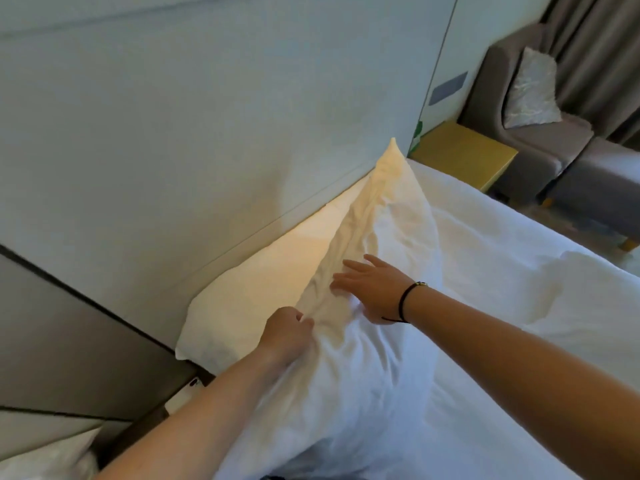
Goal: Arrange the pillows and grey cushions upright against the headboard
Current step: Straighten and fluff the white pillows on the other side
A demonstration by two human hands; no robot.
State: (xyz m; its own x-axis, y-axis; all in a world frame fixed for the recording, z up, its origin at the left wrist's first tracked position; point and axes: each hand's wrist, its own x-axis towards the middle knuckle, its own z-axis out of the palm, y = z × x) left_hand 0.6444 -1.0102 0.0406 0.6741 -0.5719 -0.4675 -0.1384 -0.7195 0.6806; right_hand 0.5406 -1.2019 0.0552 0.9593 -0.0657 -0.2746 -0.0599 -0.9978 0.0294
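The pale padded headboard panel point(173, 133) fills the upper left. Leaning against it stands a white rumpled pillow point(249, 282), and in front of that a second white creased pillow point(374, 358) rests on the white bed sheet point(519, 258), its long axis running along the headboard and one corner pointing up at the far end. The right hand point(375, 292), a dark band at its wrist, lies flat on the front pillow with fingers straight and spread toward the headboard. The left hand point(287, 332) is clenched, pinching a fold of that pillow's top edge. Far from the headboard, a silvery-grey cushion point(530, 90) sits upright in a grey armchair point(491, 98).
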